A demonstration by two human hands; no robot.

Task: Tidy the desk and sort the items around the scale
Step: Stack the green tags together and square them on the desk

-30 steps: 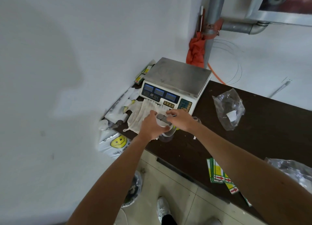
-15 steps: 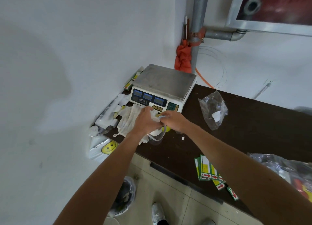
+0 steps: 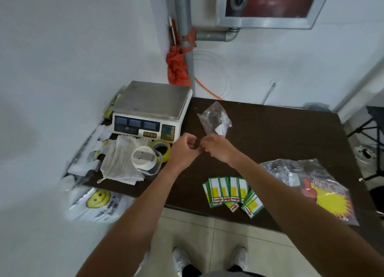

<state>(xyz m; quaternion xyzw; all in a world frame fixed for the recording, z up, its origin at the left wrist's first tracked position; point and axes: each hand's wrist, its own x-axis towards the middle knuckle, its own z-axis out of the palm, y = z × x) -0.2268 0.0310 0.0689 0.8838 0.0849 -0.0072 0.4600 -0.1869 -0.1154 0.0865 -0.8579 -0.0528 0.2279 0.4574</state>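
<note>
Head view: a person stands at the near edge of a dark bench [image 3: 270,135], with both forearms reaching in from 6 o'clock.
Left hand [image 3: 182,150]: it hangs over the middle of the bench with its grip curled closed. Its fingertips meet those of the other hand.
Right hand [image 3: 218,150]: it sits just beside the left, with its grip curled closed too. If anything is pinched between the two hands, it is too small to make out.
Scale [image 3: 153,104]: it is at 11 o'clock from the hands, in the bench's far left corner by the wall. Its display faces the person.
Cloth [image 3: 120,162]: white and crumpled, it lies at 9 o'clock from the hands and touches the scale's front.
White roll [image 3: 143,164]: it stands on the cloth's right edge with a grey metal piece [image 3: 143,156] lying across its top.
Yellow tape roll [image 3: 164,150]: it touches the white roll at that roll's 1 o'clock, between it and the left hand.
Clear bag [image 3: 214,118]: it lies at 12 o'clock, just beyond the right hand.
Green cards [image 3: 230,191]: they are fanned out at 5 o'clock, between the forearms and near the bench's front edge.
Printed bag [image 3: 315,185]: crinkled plastic with a yellow starburst, at 4 o'clock.
Smiley bag [image 3: 97,202]: white, it hangs off the bench's near left corner at 8 o'clock.
</note>
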